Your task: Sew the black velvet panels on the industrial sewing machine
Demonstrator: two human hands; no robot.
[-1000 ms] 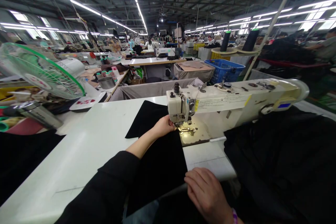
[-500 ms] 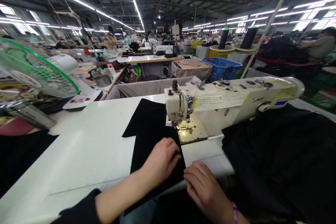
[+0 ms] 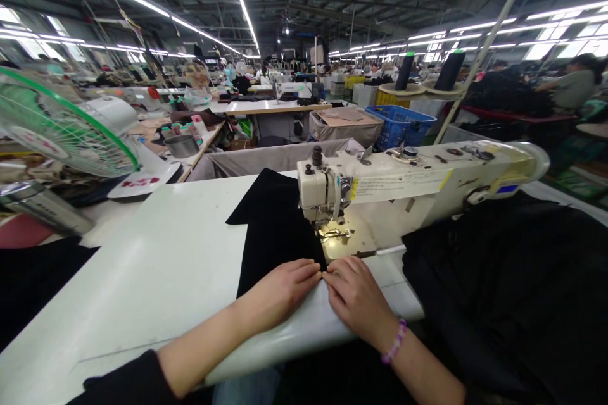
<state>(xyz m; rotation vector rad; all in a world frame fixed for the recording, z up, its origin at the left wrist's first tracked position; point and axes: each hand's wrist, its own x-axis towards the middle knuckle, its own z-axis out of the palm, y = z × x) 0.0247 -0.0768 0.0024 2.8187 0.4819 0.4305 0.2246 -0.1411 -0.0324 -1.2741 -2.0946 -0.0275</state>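
A black fabric piece (image 3: 270, 228) lies on the white sewing table (image 3: 156, 272), running back past the cream sewing machine (image 3: 403, 180). My left hand (image 3: 280, 291) rests flat on the near end of the fabric, fingers stretched toward the right. My right hand (image 3: 354, 294) lies on the table beside it, fingers pointing left and pinching at the fabric's near right corner. The fingertips of both hands meet just in front of the lit presser foot (image 3: 335, 232).
A heap of black cloth (image 3: 503, 291) fills the right side of the table. A green-rimmed fan (image 3: 61, 123) stands at the left, with more black cloth (image 3: 33, 285) below it. Behind are a grey cloth bin (image 3: 266, 158), a blue crate (image 3: 401, 123), thread cones (image 3: 451, 69) and other workstations.
My left hand came back from the needle area to the fabric's near end. My right hand moved forward to meet it. The fabric slid away from me, off the table's front edge.
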